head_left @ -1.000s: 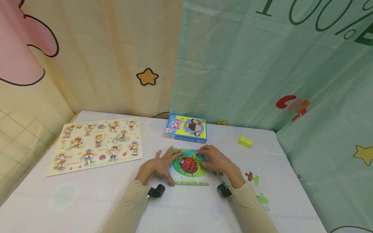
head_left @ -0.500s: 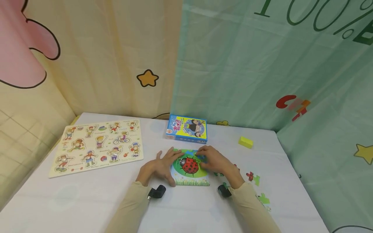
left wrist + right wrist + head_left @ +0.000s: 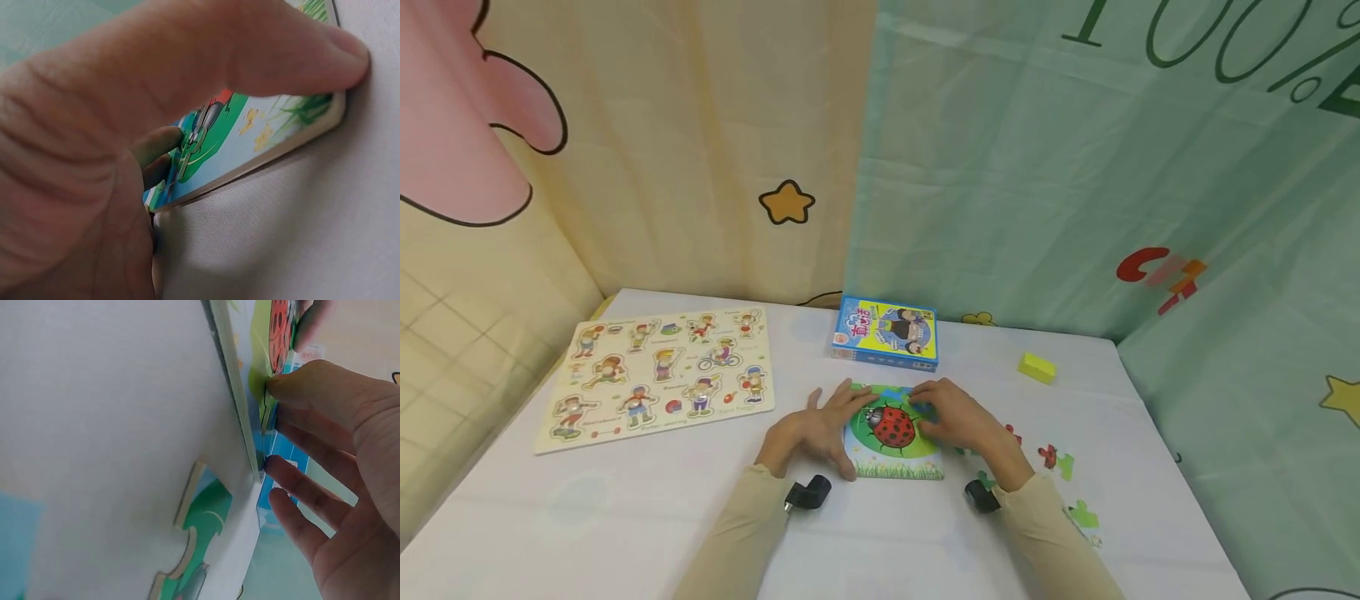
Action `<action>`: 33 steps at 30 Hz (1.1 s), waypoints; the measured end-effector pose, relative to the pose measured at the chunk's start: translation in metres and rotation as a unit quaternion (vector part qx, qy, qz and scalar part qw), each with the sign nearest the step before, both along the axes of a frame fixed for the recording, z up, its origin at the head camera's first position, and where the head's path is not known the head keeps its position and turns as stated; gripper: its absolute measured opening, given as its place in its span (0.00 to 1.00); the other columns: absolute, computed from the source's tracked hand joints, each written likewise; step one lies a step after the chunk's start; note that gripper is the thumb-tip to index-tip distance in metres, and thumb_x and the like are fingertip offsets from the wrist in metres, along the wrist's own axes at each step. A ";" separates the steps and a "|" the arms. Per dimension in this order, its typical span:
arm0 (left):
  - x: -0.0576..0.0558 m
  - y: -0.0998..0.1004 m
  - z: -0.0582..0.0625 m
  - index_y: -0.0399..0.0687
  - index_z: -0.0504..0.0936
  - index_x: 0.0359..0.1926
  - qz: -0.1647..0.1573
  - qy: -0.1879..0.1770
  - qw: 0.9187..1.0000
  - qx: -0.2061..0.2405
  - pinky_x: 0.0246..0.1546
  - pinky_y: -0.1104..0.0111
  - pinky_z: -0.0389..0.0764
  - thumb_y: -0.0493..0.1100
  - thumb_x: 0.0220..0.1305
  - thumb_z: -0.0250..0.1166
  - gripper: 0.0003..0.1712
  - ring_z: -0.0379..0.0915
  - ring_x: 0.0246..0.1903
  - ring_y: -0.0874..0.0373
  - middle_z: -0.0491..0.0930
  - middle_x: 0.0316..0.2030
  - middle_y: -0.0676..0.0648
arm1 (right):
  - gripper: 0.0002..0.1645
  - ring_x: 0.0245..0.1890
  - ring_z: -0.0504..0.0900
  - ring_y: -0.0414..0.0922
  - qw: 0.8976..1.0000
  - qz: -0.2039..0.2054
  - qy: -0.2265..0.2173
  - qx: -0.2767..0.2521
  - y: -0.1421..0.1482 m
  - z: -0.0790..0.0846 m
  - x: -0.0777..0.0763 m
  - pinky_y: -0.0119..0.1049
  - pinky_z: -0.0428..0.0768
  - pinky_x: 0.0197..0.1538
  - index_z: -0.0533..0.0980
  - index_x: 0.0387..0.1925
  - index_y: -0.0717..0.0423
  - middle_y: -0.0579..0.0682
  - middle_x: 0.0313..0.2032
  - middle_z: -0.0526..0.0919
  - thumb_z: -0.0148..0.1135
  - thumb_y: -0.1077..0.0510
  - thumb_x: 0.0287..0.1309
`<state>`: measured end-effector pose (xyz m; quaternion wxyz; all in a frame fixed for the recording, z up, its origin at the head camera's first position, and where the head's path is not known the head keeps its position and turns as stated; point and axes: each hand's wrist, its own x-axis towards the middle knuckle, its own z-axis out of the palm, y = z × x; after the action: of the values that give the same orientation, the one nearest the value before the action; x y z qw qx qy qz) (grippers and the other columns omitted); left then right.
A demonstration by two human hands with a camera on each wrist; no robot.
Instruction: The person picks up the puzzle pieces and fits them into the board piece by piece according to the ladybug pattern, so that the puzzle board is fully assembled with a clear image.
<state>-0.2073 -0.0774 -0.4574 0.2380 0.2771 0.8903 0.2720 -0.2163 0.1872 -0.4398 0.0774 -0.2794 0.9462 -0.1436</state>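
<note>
A square ladybug jigsaw puzzle (image 3: 893,429) lies flat on the white table, its backing board edge showing in both wrist views. My left hand (image 3: 820,429) rests along its left side, thumb (image 3: 300,59) over the lower left corner and fingers spread over the upper left. At the upper right of the puzzle, my right hand (image 3: 961,417) pinches a green-and-blue puzzle piece (image 3: 268,419) between thumb and fingertips, low over the picture. The hand covers most of this piece in the head view. A loose green puzzle piece (image 3: 206,509) lies on the table just right of the board.
More loose pieces lie to the right, including a red-and-black piece (image 3: 1048,456) and a green piece (image 3: 1082,514). Behind the puzzle stands a blue card box (image 3: 886,333). A yellow block (image 3: 1037,367) sits at the back right, and a wooden figure puzzle board (image 3: 658,379) at the left.
The head view has shifted slightly. Both hands stay in place on the puzzle; the right fingers shift only a little at its upper right.
</note>
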 end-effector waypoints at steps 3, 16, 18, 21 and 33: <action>0.000 0.000 0.000 0.55 0.51 0.79 -0.002 0.003 1.000 -0.001 0.75 0.38 0.26 0.51 0.37 0.84 0.71 0.25 0.80 0.45 0.42 0.81 0.49 | 0.21 0.63 0.75 0.53 1.000 0.001 0.001 -0.005 0.002 -0.001 0.000 0.51 0.74 0.68 0.81 0.55 0.60 0.53 0.59 0.81 0.67 0.58 0.60; 0.000 -0.004 -0.001 0.52 0.48 0.79 0.013 -0.008 0.999 0.037 0.75 0.39 0.26 0.50 0.33 0.86 0.75 0.27 0.80 0.45 0.42 0.80 0.44 | 0.29 0.65 0.75 0.56 0.994 -0.046 0.011 -0.100 0.020 -0.008 0.007 0.56 0.74 0.67 0.76 0.61 0.58 0.56 0.62 0.78 0.71 0.59 0.59; 0.000 -0.003 0.000 0.52 0.49 0.79 0.015 -0.011 0.999 0.040 0.75 0.39 0.26 0.50 0.33 0.86 0.75 0.27 0.80 0.46 0.42 0.80 0.45 | 0.28 0.64 0.75 0.57 0.992 -0.050 0.019 -0.116 0.026 -0.006 0.011 0.56 0.74 0.67 0.77 0.60 0.58 0.55 0.61 0.79 0.71 0.59 0.58; 0.000 -0.004 0.000 0.51 0.50 0.79 0.015 -0.009 0.999 0.046 0.75 0.39 0.26 0.50 0.33 0.86 0.75 0.27 0.80 0.45 0.42 0.80 0.44 | 0.26 0.64 0.75 0.57 0.990 -0.067 0.019 -0.120 0.037 0.000 0.018 0.57 0.74 0.66 0.78 0.59 0.56 0.54 0.60 0.80 0.71 0.59 0.59; 0.000 -0.009 0.004 0.47 0.54 0.78 0.016 -0.002 0.998 0.057 0.77 0.41 0.30 0.48 0.40 0.84 0.67 0.27 0.79 0.41 0.41 0.80 0.43 | 0.29 0.65 0.72 0.60 0.991 -0.103 -0.010 -0.087 0.070 0.006 0.043 0.62 0.70 0.67 0.78 0.59 0.55 0.56 0.62 0.78 0.73 0.54 0.56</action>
<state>-0.2076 -0.0869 -0.4537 0.2189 0.2753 0.8774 0.3263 -0.1730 0.2574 -0.4340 0.0468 -0.1852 0.9531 -0.2349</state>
